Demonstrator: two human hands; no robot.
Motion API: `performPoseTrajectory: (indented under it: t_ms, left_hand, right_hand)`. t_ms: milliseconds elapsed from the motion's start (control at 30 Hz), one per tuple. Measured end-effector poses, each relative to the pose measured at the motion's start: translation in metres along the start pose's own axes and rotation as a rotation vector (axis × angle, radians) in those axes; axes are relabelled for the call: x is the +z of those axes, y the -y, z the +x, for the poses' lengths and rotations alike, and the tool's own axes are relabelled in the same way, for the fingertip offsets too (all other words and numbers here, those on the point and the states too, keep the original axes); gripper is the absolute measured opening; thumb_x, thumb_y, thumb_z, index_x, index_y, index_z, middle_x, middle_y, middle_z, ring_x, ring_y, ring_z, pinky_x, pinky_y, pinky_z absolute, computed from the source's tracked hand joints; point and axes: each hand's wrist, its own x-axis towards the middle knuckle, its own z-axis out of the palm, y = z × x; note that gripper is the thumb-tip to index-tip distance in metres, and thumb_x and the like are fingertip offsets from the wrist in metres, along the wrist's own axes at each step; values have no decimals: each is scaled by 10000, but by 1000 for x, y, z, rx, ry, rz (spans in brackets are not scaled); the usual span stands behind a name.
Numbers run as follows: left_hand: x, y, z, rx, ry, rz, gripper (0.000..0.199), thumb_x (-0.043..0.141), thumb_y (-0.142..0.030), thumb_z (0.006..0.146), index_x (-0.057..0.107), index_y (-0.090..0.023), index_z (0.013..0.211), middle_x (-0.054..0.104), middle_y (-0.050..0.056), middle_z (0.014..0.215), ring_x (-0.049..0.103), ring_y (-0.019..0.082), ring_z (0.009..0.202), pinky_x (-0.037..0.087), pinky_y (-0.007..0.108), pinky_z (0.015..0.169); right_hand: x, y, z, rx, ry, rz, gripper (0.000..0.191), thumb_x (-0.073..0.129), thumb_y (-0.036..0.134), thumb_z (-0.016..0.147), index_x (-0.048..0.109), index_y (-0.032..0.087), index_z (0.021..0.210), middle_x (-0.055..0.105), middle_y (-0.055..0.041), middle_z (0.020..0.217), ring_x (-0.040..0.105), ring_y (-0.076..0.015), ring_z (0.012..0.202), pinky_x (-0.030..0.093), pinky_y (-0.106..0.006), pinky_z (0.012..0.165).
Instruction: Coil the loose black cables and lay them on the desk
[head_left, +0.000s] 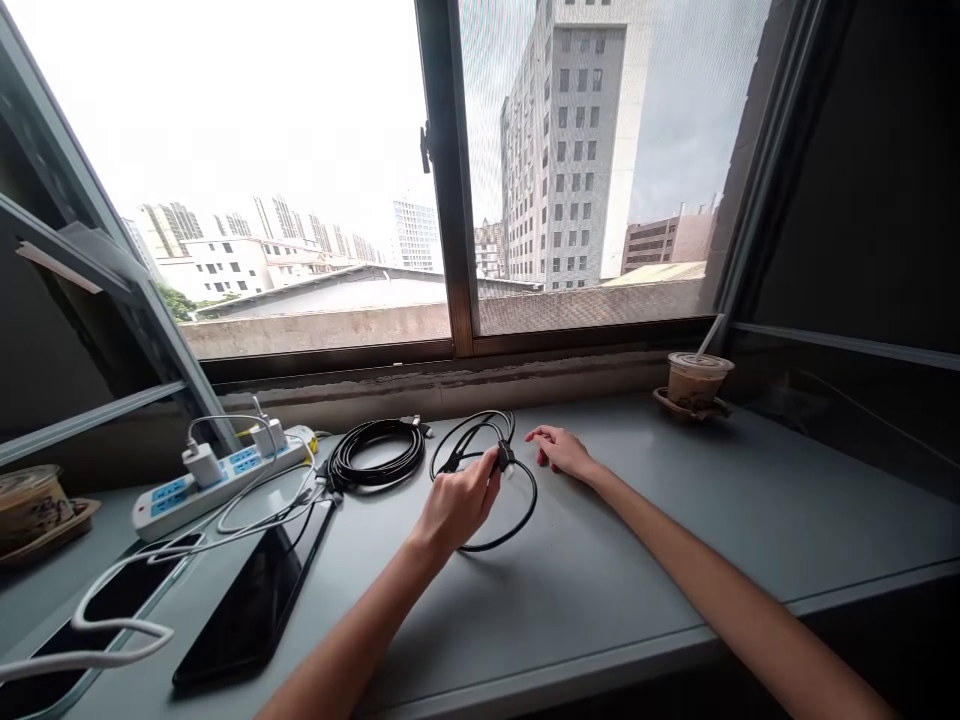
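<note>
My left hand (461, 500) pinches a black cable (517, 530) close to its plug (507, 458). Part of this cable hangs in a wide loop in front of the fingers, and the rest forms loose loops on the desk behind them. My right hand (561, 452) rests on the desk just right of the loops, fingers loosely stretched and holding nothing. Left of the loops lies a neatly coiled black cable (379, 455), its plugs at the upper right and lower left of the coil.
A white power strip (225, 487) with chargers and white cables (120, 655) occupies the left side. A black phone (251, 610) lies in front of it. Iced drinks stand at both ends of the desk, one a lidded cup (694, 382) with a straw. A window backs the desk.
</note>
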Motion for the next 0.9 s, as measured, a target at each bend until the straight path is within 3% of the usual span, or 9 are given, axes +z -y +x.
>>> performPoseTrajectory:
  t_ms: [67, 167, 267, 400, 500, 567, 633, 700, 900]
  left_hand:
    - [3, -4, -1, 18, 97, -31, 362, 244, -299, 932, 496, -190, 1168, 687, 58, 839, 633, 164, 625, 384, 241, 488]
    - [5, -8, -2, 91, 209, -103, 354, 264, -327, 928, 589, -197, 977, 658, 43, 713, 616, 167, 616, 387, 253, 522]
    - [2, -7, -1, 95, 231, -231, 439, 242, -333, 926, 612, -194, 733, 614, 40, 630, 584, 152, 598, 406, 258, 583]
    - [-14, 6, 9, -112, 34, -301, 488, 229, -338, 915, 613, -175, 661, 618, 48, 640, 568, 150, 621, 409, 264, 637]
    - [-32, 13, 20, -293, -85, -258, 469, 286, -376, 890, 621, -174, 631, 611, 33, 602, 546, 142, 575, 371, 251, 593]
    - [-47, 12, 31, -367, -146, -237, 462, 320, -397, 873, 626, -180, 604, 588, 16, 543, 527, 136, 532, 341, 244, 562]
    - [-64, 5, 43, -396, -226, -260, 469, 332, -414, 867, 626, -185, 581, 561, 0, 492, 509, 126, 491, 328, 240, 551]
    - [-85, -5, 57, -402, -314, -341, 481, 339, -434, 867, 619, -186, 564, 540, -12, 462, 498, 117, 463, 328, 236, 538]
    - [-155, -30, 83, -321, -609, -699, 433, 411, -374, 846, 600, -178, 508, 486, -25, 375, 451, 93, 382, 352, 241, 484]
  right_hand:
    - [-3, 6, -2, 41, 93, 108, 513, 197, 442, 959, 597, 146, 1082, 652, -49, 763, 567, -103, 540, 434, -232, 562]
    - [-6, 16, -7, 98, 223, 223, 705, 64, 537, 934, 611, 107, 1046, 662, -107, 807, 599, -115, 553, 448, -215, 509]
    - [-8, 22, -12, 115, 294, 249, 590, 243, 564, 917, 613, 120, 1037, 661, -96, 828, 617, -114, 588, 471, -197, 516]
    - [-7, 28, -15, 99, 313, 148, 367, 604, 424, 793, 624, 166, 1054, 655, -44, 807, 623, -107, 638, 473, -172, 523]
    - [-1, 38, -13, 102, 263, -15, 394, 700, 366, 708, 632, 158, 1036, 637, -24, 718, 620, -134, 655, 490, -217, 575]
    - [4, 50, -10, 99, 222, -148, 289, 715, 326, 697, 654, 125, 895, 621, -29, 688, 616, -158, 709, 497, -276, 673]
    - [9, 65, -6, 82, 209, -256, 190, 697, 287, 729, 632, 111, 761, 613, -32, 711, 602, -160, 771, 482, -323, 758]
    - [12, 79, -1, 56, 235, -309, 170, 648, 267, 789, 604, 109, 746, 606, -23, 753, 588, -140, 773, 478, -326, 764]
    - [19, 111, 12, -24, 372, -234, 145, 571, 252, 855, 578, 108, 844, 566, 9, 716, 515, -80, 585, 451, -230, 579]
